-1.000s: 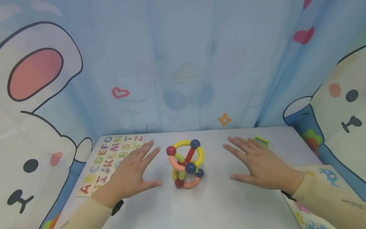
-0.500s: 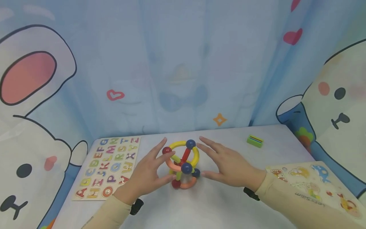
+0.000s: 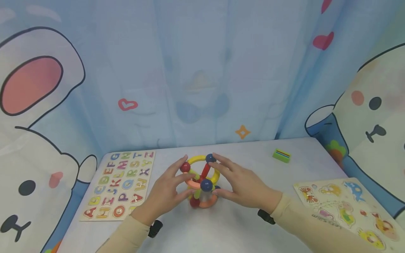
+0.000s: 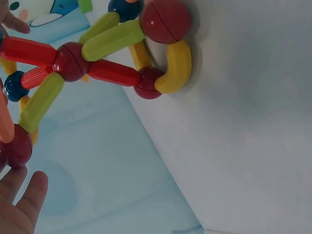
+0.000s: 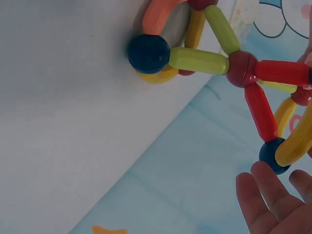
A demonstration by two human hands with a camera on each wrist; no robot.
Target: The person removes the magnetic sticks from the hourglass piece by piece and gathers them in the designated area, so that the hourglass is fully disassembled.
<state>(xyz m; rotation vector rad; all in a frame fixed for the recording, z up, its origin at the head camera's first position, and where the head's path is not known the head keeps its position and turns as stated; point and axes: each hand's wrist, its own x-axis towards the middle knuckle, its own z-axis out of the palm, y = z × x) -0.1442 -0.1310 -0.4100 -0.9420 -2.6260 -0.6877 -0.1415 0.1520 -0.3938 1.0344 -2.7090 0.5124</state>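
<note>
A toy built of coloured balls and rods (image 3: 206,185) stands on the table between my hands. It has two tiers, with red and blue balls joined by yellow, orange, green and red rods. On its left side my left hand (image 3: 167,193) reaches in, and in the left wrist view its fingertips (image 4: 36,183) meet an upper red ball (image 4: 18,146). My right hand (image 3: 242,184) is at the other side. The right wrist view shows its fingertips (image 5: 261,170) right at an upper blue ball (image 5: 273,155). Fingers on both hands are spread and gently bent.
An alphabet puzzle board (image 3: 109,218) lies at the left of the white table. At the right is an animal puzzle board (image 3: 367,205), partly behind my right sleeve. A small green block with stripes (image 3: 281,156) sits toward the back right. A blue curtain (image 3: 196,133) hangs behind.
Both hands have come inward from either side of the toy until their fingertips are at its balls. The head view has shifted slightly. The toy stays in place on the table.
</note>
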